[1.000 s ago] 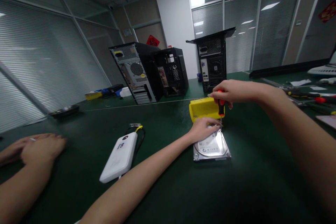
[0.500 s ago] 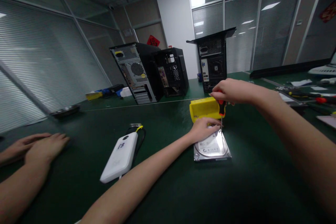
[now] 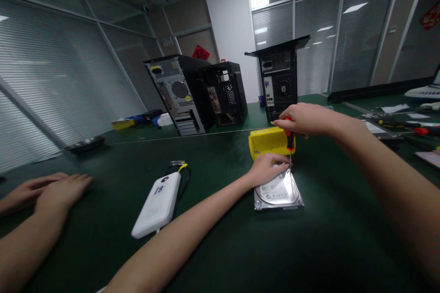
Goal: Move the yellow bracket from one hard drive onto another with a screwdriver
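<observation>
- Drive (image 3: 279, 194): flat on the green table (image 3: 223, 256), just on the near side of the yellow box (image 3: 270, 139).
- Bigger risk: the whole drive could swivel if the left hand (image 3: 265, 170) presses too lightly while the driver (image 3: 290, 141) turns.
- Smaller risk: the tip could skid into the left fingers right beside it; a tilted handle or uneven push would cause that.
- Right hand (image 3: 298, 120): raised over the drive, forearm coming in from the right, wrist bent down, fingers wrapped around the driver's handle, shaft near upright.
- Left hand: palm down across the drive's far part, fingertips by the shaft; whether they pinch something there, I cannot tell.
</observation>
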A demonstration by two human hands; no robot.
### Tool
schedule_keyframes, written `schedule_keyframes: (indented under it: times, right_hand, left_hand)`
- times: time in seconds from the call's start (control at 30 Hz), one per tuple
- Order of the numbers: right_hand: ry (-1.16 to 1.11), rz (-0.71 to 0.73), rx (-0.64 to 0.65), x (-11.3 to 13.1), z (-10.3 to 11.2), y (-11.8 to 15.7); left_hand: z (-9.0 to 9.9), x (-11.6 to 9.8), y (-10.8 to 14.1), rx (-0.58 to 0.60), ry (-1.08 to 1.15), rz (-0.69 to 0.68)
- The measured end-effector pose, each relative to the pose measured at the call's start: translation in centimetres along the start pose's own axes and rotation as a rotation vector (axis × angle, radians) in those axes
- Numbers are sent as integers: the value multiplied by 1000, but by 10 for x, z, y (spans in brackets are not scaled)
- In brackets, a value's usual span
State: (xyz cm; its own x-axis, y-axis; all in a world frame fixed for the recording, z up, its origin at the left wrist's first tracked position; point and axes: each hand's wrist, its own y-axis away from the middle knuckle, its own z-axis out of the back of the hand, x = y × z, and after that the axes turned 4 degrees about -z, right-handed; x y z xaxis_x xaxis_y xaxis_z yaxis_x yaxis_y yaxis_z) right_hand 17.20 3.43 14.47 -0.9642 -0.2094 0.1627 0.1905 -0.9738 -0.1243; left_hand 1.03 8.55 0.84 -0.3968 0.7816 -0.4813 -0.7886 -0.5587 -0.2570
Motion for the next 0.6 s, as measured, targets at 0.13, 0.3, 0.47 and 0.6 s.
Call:
schedule_keyframes:
  times: [0.13, 0.3, 0.47, 0.6]
  right_hand:
    - [-19, -4, -10, 1, -1, 0]
    - [-12, -27, 7, 2, 2, 2]
    - [-48, -67, 64, -1, 7, 6]
    - [-104, -17, 81, -6, 5, 3]
  left_hand:
    - [0, 1, 0, -1, 4, 5]
    - [1, 1, 1, -6, 6, -4]
    - [1, 0, 1, -6, 12, 0]
    - [3, -2, 1, 10, 24, -13]
